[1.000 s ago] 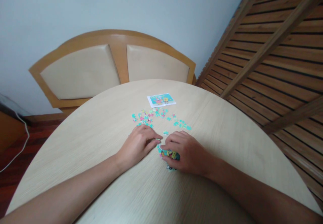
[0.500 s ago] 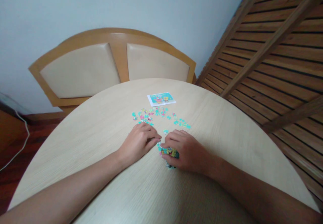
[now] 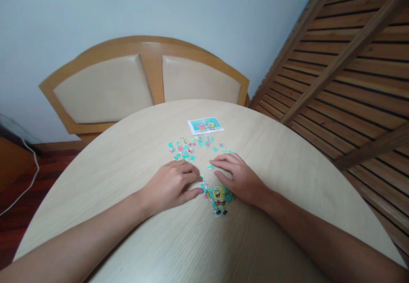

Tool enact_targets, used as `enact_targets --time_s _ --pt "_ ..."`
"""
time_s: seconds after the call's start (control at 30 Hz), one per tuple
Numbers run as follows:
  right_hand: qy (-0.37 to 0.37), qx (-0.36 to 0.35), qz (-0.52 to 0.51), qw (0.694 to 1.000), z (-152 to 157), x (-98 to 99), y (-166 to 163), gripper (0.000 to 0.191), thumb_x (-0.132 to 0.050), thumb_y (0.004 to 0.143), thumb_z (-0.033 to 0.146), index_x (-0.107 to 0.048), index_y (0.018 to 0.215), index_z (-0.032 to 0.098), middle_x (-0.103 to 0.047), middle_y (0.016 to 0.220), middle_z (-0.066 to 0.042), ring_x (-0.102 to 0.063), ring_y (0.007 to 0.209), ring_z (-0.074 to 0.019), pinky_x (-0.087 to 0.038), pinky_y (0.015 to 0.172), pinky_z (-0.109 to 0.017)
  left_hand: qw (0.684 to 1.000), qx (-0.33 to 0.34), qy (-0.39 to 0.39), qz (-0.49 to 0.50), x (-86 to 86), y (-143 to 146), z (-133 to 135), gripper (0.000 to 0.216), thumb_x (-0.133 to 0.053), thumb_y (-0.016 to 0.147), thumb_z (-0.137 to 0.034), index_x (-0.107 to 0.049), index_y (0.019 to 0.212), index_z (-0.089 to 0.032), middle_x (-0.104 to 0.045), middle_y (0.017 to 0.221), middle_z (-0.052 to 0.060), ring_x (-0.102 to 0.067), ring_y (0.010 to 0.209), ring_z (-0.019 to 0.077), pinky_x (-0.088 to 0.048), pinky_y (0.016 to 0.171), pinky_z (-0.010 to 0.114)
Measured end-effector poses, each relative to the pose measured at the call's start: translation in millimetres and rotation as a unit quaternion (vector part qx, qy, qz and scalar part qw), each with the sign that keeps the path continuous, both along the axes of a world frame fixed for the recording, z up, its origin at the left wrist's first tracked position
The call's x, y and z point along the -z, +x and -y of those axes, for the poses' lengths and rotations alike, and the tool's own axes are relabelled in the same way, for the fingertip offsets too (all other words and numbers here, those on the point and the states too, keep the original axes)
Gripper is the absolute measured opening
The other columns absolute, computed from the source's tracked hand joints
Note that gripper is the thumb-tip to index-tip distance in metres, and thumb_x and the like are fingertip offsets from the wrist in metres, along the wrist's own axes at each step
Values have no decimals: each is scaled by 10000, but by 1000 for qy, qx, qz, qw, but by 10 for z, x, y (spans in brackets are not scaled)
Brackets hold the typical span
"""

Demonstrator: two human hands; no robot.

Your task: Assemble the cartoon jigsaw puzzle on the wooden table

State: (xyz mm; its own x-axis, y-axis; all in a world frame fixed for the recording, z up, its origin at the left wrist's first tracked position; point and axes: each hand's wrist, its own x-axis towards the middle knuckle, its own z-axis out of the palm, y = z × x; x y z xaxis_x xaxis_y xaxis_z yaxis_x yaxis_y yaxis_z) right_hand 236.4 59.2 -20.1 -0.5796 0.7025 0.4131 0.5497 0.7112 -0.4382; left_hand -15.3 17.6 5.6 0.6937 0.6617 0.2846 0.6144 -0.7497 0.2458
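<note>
A partly joined puzzle cluster [image 3: 219, 197] with a yellow cartoon figure lies on the round pale wood table [image 3: 128, 168]. My left hand [image 3: 174, 185] rests knuckles-up just left of it, fingers curled, thumb tip beside the cluster's left edge. My right hand [image 3: 238, 176] lies just above and right of the cluster, fingers stretched toward a small teal piece [image 3: 210, 166]. Loose teal and pink pieces [image 3: 188, 147] are scattered beyond both hands. A small reference picture [image 3: 205, 125] lies farther back.
Two chairs with beige padded backs [image 3: 143, 83] stand at the table's far edge against a pale blue wall. A slatted wooden frame [image 3: 351, 61] leans at the right. A white cable [image 3: 25, 181] trails on the dark floor at the left.
My right hand has lifted off the joined cluster and moved up and right, uncovering the yellow figure. My left hand has shifted slightly back toward me.
</note>
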Motion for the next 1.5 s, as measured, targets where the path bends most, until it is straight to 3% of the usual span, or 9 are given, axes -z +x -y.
enact_targets --time_s 0.17,0.37,0.53,1.07,1.5 --pt "-11 30 22 999 -6 36 -6 222 -653 912 236 -744 1114 252 -684 1159 -86 -592 1104 -259 -463 1004 -495 1000 11 19 -3 12 40 10 288 -520 1023 -405 -736 1051 -217 -709 1043 70 -668 974 220 -544 859 374" --pt "-43 30 -13 999 -16 11 0 113 -730 840 219 -686 944 218 -690 1125 -70 -592 1109 -254 -439 1000 -478 1000 13 12 -13 18 66 14 272 -517 1029 -385 -713 1123 -221 -703 1101 66 -660 1021 226 -543 904 397" --pt "-60 30 -21 998 -4 -29 -12 91 -739 842 189 -678 900 223 -724 950 -27 -624 992 -226 -445 932 -424 1000 16 24 -4 40 71 17 272 -513 1029 -371 -711 1132 -215 -694 1154 84 -658 1054 235 -549 923 413" --pt "-60 -19 -28 998 12 -56 -36 17 -733 868 201 -724 857 208 -722 808 -11 -628 866 -200 -470 850 -371 999 28 21 -32 28 75 6 278 -475 1043 -344 -688 1149 -200 -696 1159 76 -639 1083 240 -539 950 420" --pt "-27 -20 -6 999 24 -45 -34 32 -732 886 220 -754 864 213 -715 841 -22 -617 894 -204 -448 872 -376 998 37 34 -42 27 79 3 288 -459 1052 -342 -660 1169 -172 -687 1159 85 -631 1078 249 -532 954 432"
